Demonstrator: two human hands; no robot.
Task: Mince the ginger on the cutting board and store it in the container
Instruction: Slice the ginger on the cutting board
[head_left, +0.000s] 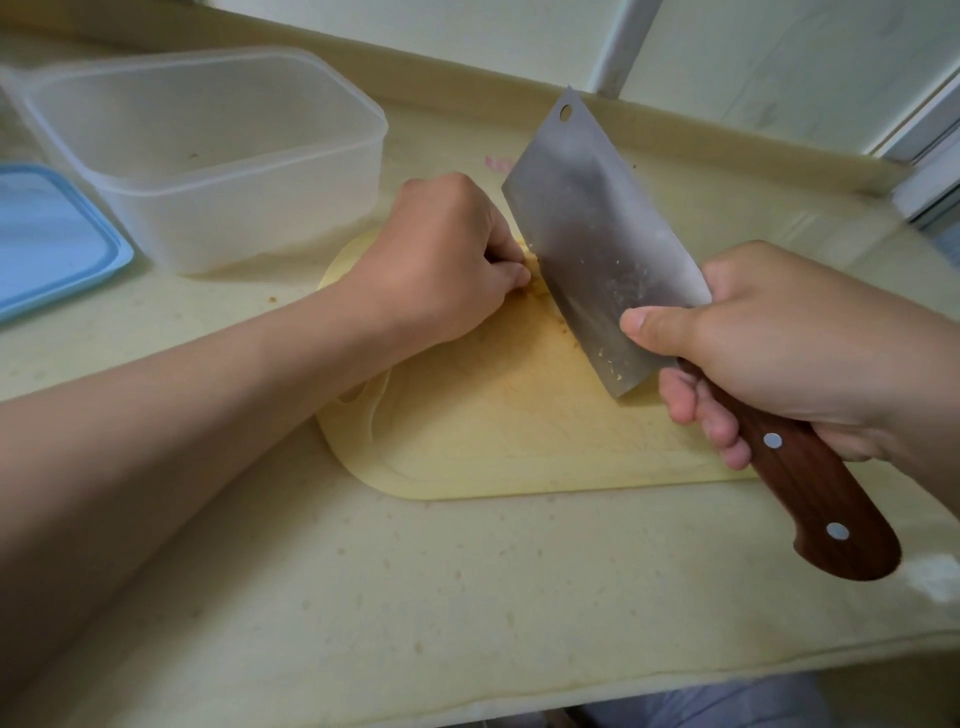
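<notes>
Inspector: Hazard noted. The left hand (447, 249), fingers curled, pins the ginger (527, 255) on the cutting board (493, 431), just beside the cleaver (587, 234). A slip could nick the knuckles.

Assessor: The right hand (769, 353) clasps the cleaver's handle. The container (208, 156) stands open nearby, its lid (47, 234) off. The counter (415, 597) is speckled, with a pale wall behind.

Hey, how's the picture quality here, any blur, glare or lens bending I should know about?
Head view: soft, even, yellowish light, faint shadow beside the container; the cleaver blade shows a dull sheen, no harsh glare; far right edge smeared; the wide lens bows the counter edges; the left hand hides most of the ginger.
</notes>
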